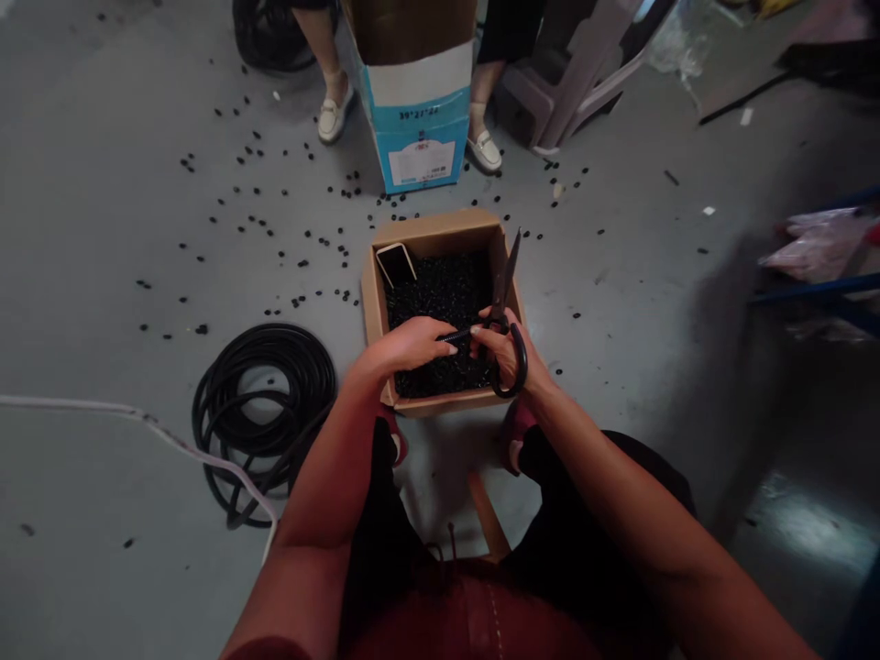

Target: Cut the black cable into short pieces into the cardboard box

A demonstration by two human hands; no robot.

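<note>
Over an open cardboard box (pixel 375 312), my left hand (pixel 414 343) is closed around a short stretch of black tube (pixel 454 337). My right hand (pixel 503 353) has a pair of black-handled scissors (pixel 507 275) hooked in it, blades pointing up and away from me. Its thumb and fingertips meet at the right end of the tube. Beneath both hands, the box is filled with a heap of small black pieces (pixel 440 284). A dark flat item with a pale rim (pixel 397 265) leans in the box's far left corner.
A coil of black hose (pixel 265 348) lies on the floor at left, near a white cord (pixel 206 456). Small black rings are scattered around. Ahead, a blue and white carton (pixel 423 119) stands between another person's feet (pixel 333 115), beside a plastic stool (pixel 564 92).
</note>
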